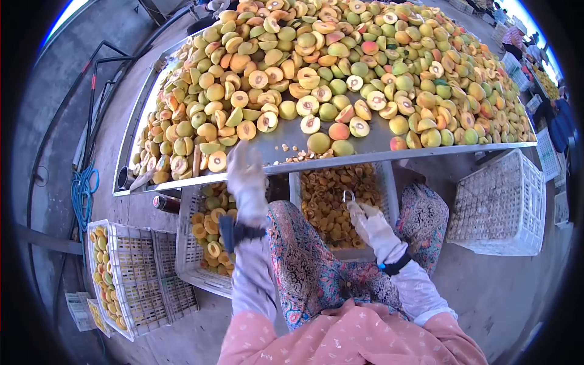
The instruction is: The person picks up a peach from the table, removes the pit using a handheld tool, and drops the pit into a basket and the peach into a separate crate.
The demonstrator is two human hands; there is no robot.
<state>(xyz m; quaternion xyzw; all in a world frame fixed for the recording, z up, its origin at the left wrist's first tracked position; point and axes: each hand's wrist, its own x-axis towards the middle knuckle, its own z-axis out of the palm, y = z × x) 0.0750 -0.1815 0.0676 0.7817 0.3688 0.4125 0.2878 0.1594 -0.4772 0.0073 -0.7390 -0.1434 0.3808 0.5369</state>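
My left hand (246, 167), in a pale glove, is at the front edge of the metal table (365, 144), close to a halved peach (217, 161). Its fingers are blurred, so I cannot see whether they hold anything. Lower and to the right, my gloved right hand (372, 225) is closed on a small metal tool with a looped end (348, 196). This hand is above a white crate (294, 188) full of pits and fruit scraps. A large pile of peaches (340, 61), many cut in half with pits showing, covers much of the table.
Beneath the table's left part stands a crate of peach halves (213, 234). Another fruit-filled crate (137, 274) is farther left. A white crate (499, 207) stands at right. Small pit pieces (301, 156) lie near the table edge. People work in the far right background.
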